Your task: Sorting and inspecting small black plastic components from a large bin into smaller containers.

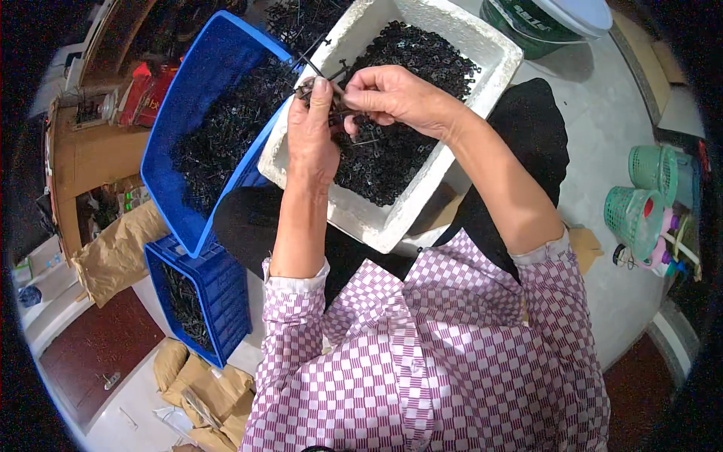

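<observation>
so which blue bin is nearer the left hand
The large one, beside the white box. It's bigger and closer to the left hand; the small blue bin sits lower in view, farther off.

Foam box (pixel 365 226): white; small parts (pixel 410 56): black. Large tub (pixel 177 98) and smaller crate (pixel 228 294): both blue. Shirt (pixel 422 361): purple-and-white check; trousers (pixel 531 128): plain black. Baskets (pixel 629 215): mint green. Bucket (pixel 516 26): dark green, lid (pixel 584 15) whitish. Paper sack (pixel 124 252): brown.
</observation>
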A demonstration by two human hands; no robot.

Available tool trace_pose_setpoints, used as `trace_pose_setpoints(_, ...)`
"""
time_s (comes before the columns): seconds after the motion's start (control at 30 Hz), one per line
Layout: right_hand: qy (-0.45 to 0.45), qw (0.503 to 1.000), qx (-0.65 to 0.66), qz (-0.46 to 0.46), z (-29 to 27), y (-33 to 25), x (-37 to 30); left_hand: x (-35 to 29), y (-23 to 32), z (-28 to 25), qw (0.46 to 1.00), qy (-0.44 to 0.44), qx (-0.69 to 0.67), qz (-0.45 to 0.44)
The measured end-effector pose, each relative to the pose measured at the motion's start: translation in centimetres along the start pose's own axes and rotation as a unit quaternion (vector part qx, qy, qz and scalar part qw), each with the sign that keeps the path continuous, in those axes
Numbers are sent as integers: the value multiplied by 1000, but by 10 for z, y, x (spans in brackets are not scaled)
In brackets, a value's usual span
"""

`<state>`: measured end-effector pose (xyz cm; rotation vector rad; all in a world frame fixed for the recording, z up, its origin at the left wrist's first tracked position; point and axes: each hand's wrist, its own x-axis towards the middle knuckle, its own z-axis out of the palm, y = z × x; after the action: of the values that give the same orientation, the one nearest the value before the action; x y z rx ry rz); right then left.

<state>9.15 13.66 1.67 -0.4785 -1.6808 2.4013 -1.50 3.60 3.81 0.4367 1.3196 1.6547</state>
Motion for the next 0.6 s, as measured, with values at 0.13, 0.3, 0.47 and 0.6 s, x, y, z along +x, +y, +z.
trace_pose_setpoints(0.13,159,981,114,4,-3,9,4,-2,-3,6,1000,6,-10,-22)
trace_pose_setpoints(0.3,245,927,283,-39,-8,9,6,5,-7,0,995,27,-100,-11)
trace_pose_setpoints(0.47,117,984,131,-24,2,4,1,14,-2,-10,992,76,-88,58)
trace_pose_setpoints(0.6,92,987,-74,-105,9,8,3,14,-4,-9,993,74,-16,86)
